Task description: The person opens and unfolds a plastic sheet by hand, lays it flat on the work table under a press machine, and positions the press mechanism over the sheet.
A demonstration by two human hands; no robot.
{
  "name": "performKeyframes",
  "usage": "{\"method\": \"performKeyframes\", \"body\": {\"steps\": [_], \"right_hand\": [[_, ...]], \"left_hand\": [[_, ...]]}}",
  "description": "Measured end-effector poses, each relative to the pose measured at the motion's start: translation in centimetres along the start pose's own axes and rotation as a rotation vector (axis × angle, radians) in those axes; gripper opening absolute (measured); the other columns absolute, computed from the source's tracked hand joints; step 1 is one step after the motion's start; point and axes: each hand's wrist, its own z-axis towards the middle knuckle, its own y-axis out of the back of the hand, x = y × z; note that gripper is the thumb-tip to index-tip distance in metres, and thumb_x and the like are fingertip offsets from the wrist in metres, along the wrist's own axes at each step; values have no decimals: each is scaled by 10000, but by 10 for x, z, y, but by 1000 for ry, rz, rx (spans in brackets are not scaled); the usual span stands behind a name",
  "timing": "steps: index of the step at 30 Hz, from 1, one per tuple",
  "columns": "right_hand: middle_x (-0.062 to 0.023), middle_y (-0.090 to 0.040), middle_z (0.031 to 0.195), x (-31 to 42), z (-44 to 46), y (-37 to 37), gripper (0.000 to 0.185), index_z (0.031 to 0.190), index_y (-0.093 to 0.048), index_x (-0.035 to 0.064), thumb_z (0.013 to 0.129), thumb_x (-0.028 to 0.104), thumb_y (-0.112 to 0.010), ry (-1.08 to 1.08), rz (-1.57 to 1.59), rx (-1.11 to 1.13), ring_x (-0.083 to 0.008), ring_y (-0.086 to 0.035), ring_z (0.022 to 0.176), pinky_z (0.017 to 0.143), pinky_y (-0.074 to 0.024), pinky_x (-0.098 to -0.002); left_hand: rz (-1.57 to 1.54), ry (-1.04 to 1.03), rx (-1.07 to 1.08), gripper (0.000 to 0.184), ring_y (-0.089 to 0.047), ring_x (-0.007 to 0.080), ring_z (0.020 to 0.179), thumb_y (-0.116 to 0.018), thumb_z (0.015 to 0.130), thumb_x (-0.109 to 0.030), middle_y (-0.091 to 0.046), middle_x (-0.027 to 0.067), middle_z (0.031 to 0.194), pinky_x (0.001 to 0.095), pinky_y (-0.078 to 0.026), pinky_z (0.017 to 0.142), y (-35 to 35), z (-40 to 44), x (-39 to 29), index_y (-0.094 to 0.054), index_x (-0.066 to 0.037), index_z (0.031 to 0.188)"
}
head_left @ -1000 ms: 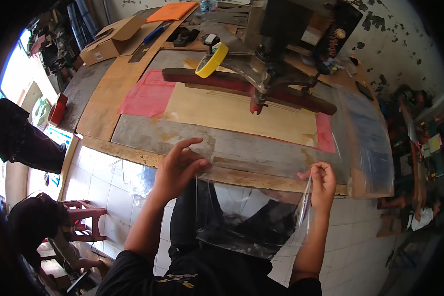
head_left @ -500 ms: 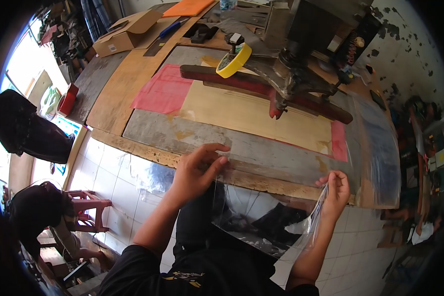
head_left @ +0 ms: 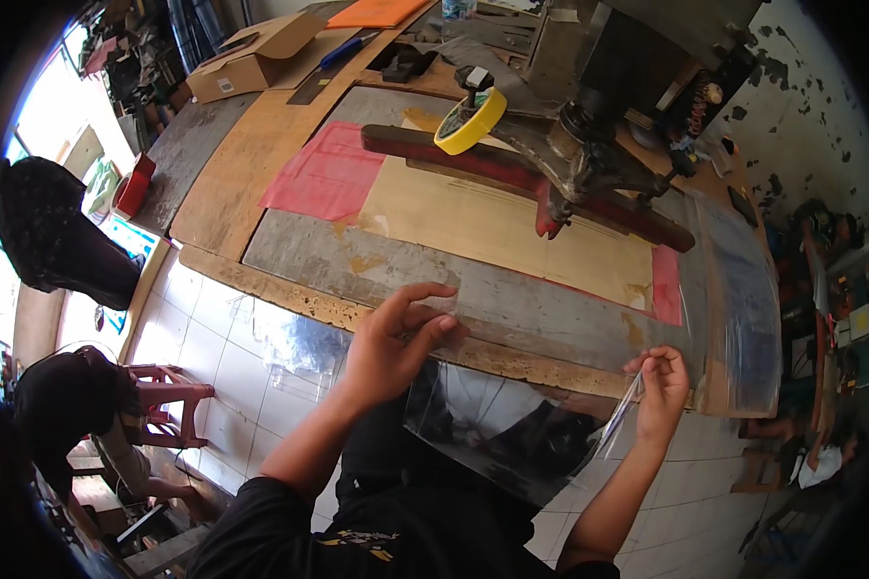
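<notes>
A clear plastic sheet (head_left: 502, 425) hangs between my two hands in front of the bench edge, see-through enough that the floor and my dark clothes show behind it. At its upper left corner, my left hand (head_left: 396, 343) has thumb and bent fingers closed on the film, while the index finger stretches out above. My right hand (head_left: 661, 381) pinches the upper right corner, where the edge gathers into a shiny fold. Beyond the hands, a cream sheet (head_left: 502, 232) lies over red material (head_left: 309, 179) on the grey board (head_left: 309, 251), beneath the press's bar (head_left: 628, 217).
A roll of yellow tape (head_left: 470, 123) hangs on the press. Stacked clear sheets (head_left: 739, 309) lie at the bench's right end. A cardboard box (head_left: 251, 63) and an orange folder (head_left: 377, 13) are at the back. Another person (head_left: 77, 415) is low at the left near a red stool (head_left: 169, 396).
Both hands keep hold of the plastic sheet. My right hand has dropped slightly, and the sheet looks spread a bit flatter. The view has shifted slightly.
</notes>
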Motion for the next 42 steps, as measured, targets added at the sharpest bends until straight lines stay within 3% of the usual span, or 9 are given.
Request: {"method": "performKeyframes", "body": {"steps": [12,27,29,37,42], "right_hand": [[-63,-724,951,16,2,9,324,1344,-678,-23,1046,90,-732,-26,-27,63,-155,-707,875,836,-549,-287],[-95,-763,973,36,9,20,256,1299,-718,-33,1067,66,-673,35,-156,176,-163,-726,883,845,-563,-308],[-100,-770,982,38,10,21,251,1296,-725,-32,1069,63,-678,36,-156,192,-165,-732,890,850,-570,-307],[-120,-790,1005,64,12,12,266,1320,-734,-37,1078,63,-695,48,-186,304,-168,-744,901,859,-591,-315],[-114,-792,995,83,16,2,273,1313,-742,-34,1056,55,-715,122,-225,345,-175,-752,894,855,-597,-324]], "left_hand": [[-197,27,92,342,-801,171,942,-678,1089,-62,-835,134,1029,283,-617,833,10,4,-14,-619,9,1419],[-194,9,65,304,-806,214,894,-662,1094,-46,-827,186,1001,326,-637,805,8,4,-28,-624,38,1384],[-214,-2,55,293,-803,182,904,-660,1097,-52,-833,165,1019,291,-625,824,8,3,-29,-642,21,1381],[-161,-35,1,287,-799,218,906,-642,1092,-8,-818,185,987,332,-647,807,23,9,-29,-631,62,1370],[-173,-43,-13,305,-795,198,878,-671,1085,-37,-825,179,982,304,-609,800,34,10,-27,-636,40,1378]]}}
